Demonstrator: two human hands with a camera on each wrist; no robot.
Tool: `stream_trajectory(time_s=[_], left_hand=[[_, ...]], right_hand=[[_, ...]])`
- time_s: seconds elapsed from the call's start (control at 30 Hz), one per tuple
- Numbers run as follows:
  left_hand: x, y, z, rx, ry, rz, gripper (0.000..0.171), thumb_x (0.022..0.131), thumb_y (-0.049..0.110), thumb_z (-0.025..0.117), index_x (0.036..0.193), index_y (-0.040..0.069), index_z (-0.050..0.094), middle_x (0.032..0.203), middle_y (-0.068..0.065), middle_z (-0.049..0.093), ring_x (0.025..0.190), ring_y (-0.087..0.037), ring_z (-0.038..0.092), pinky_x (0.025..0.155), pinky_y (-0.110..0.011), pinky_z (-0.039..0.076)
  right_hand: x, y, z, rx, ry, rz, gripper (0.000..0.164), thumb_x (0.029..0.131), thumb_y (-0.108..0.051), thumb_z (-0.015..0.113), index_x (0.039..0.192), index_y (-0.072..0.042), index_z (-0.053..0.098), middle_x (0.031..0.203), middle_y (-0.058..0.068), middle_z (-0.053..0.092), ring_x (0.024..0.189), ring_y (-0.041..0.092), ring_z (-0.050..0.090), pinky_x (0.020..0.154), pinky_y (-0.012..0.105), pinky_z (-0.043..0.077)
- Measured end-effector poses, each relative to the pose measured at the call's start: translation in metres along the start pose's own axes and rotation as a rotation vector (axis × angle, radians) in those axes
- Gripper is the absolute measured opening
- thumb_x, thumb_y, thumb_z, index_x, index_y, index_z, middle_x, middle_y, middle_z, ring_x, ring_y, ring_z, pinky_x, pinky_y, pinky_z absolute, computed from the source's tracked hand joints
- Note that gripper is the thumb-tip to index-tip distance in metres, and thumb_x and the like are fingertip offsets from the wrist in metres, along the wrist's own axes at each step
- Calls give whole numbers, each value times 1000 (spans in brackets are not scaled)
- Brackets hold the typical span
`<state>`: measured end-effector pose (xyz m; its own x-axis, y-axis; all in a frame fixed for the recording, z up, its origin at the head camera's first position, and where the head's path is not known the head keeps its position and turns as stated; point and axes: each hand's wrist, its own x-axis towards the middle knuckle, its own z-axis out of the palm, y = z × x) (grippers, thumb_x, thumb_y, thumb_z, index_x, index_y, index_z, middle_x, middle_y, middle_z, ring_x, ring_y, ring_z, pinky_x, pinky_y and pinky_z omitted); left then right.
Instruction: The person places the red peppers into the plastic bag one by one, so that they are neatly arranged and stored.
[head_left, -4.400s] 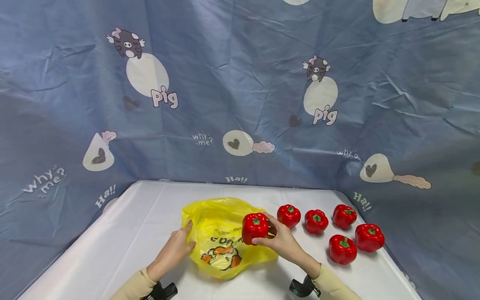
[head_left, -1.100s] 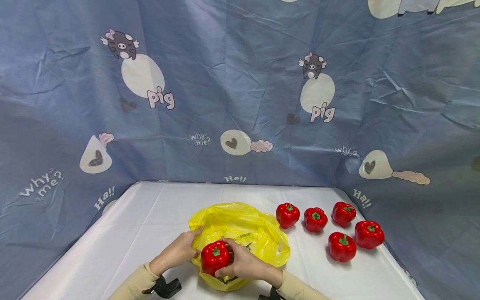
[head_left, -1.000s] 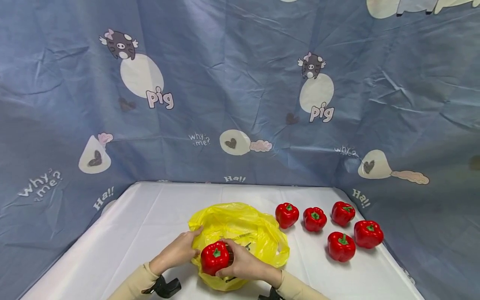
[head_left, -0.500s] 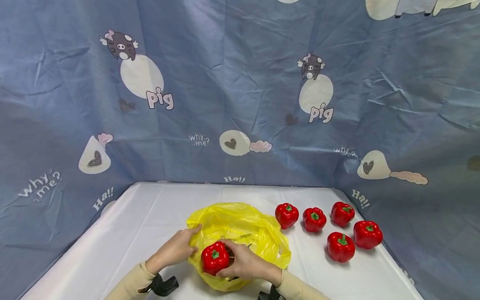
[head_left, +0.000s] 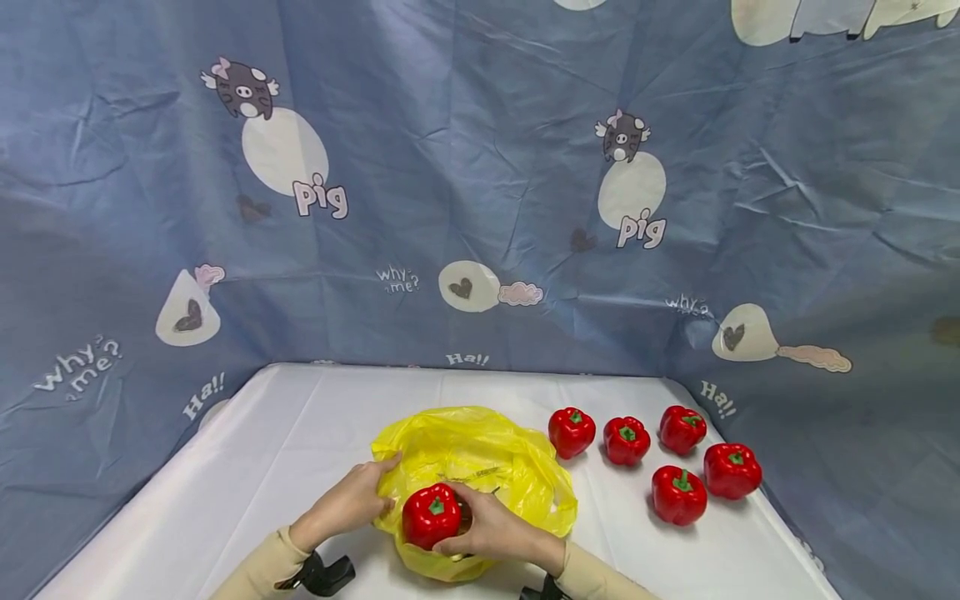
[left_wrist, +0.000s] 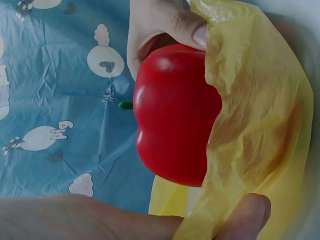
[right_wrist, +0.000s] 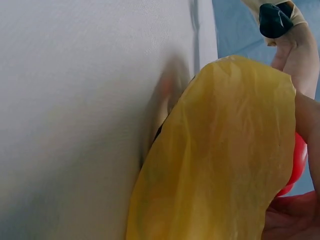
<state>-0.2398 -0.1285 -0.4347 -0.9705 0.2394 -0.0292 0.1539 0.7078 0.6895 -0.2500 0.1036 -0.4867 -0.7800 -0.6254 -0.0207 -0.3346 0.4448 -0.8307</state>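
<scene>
Pepper (head_left: 427, 518) gripped by the right hand (head_left: 489, 525) has moved left, its base seemingly inside the yellow bag (head_left: 536, 475) whose left rim the left hand (head_left: 352, 500) pinches.

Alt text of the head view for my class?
A person's right grip holds a red pepper in the mouth of a yellow bag whose edge the left grip holds. Five more peppers sit to the right on the white table.
</scene>
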Motion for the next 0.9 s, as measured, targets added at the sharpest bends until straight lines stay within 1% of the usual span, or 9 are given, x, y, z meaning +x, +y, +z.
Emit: stream_trajectory(time_s=[0.1,0.2,0.37,0.53,0.6,0.7,0.77,0.8,0.9], left_hand=[[-1,0,-1,5,-2,4,67,75,-6,69,138,-9,46,128,-26,58,50,-13,39,45,-23,37],[-1,-1,-2,9,-4,13,68,74,-6,69,138,-9,46,130,-27,56,51,-14,40,45,-23,37],[-1,-4,-2,9,-7,19,70,73,-5,69,139,-9,45,135,-29,53,53,-14,41,46,-23,37],[-1,-7,-1,6,-7,22,70,73,-5,69,139,-9,45,134,-30,52,52,-14,40,46,-23,36],[-2,-8,-1,12,-5,33,69,73,-5,69,138,-9,45,134,-31,52,52,-14,39,45,-23,36],[-2,-7,-2,16,-1,39,68,73,-5,69,138,-9,46,133,-31,53,52,-13,39,46,-23,36],[-2,-6,-2,16,-1,40,68,74,-5,69,138,-9,46,134,-31,52,53,-14,39,46,-23,36],[-2,-5,-2,17,1,37,68,74,-5,69,138,-9,46,134,-31,52,53,-14,39,47,-23,36],[-2,-5,-2,15,1,37,69,73,-5,69,138,-9,46,136,-32,50,54,-15,38,47,-23,35]], right_hand=[[-1,0,0,1,3,31,81,77,-37,80,145,-17,41,131,-4,59,110,3,58,91,23,50],[-1,0,0,10,10,69,85,75,-40,80,146,-16,40,132,-3,58,111,7,58,91,29,52],[-2,1,0,30,20,83,88,75,-42,80,147,-15,38,134,0,56,112,12,58,90,36,53],[-6,2,-2,41,46,16,84,76,-39,80,146,-13,41,134,3,57,111,11,59,87,29,53],[-7,2,-4,-2,57,-31,81,77,-38,79,145,-14,42,134,4,56,112,10,58,87,26,52],[-9,0,-7,-94,60,-69,80,78,-39,78,146,-19,41,136,1,52,115,10,55,89,24,50],[-9,0,-8,-130,52,-82,81,78,-40,77,147,-20,39,138,1,51,118,10,53,90,23,49],[-9,0,-8,-129,45,-87,82,79,-41,77,148,-19,39,138,1,51,119,10,53,91,23,49],[-9,3,-6,-63,16,-68,85,79,-39,78,149,-17,36,141,0,50,122,9,52,93,22,48]])
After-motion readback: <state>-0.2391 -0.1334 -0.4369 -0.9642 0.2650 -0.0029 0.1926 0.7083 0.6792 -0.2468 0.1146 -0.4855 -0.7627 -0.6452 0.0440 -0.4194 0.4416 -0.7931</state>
